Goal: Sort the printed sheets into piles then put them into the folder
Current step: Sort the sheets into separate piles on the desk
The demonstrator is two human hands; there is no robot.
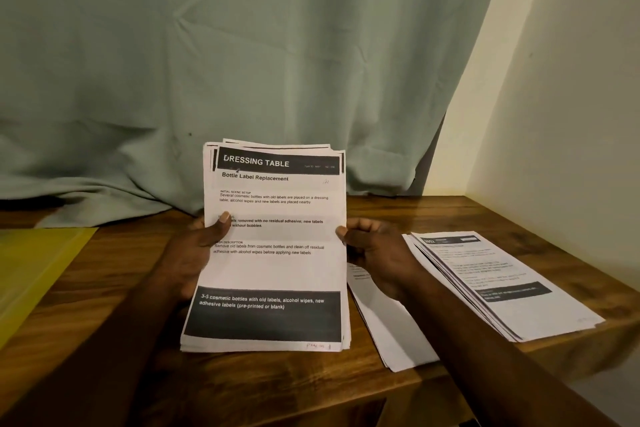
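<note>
We prop the stack [273, 270] up, its lower edge seemingly on the table [277, 388], tilted so the heading can be read, likely to choose its pile. Our left hand [194, 253] grips the left edge, thumb across the page. Our right hand [377, 253] pinches the right edge, placed, we judge, to peel off the top sheet. Beside it lie a near pile [391, 333] and a far pile [502, 284]. The folder [38, 263] lies left, well apart. A curtain [242, 45] hangs behind.
</note>
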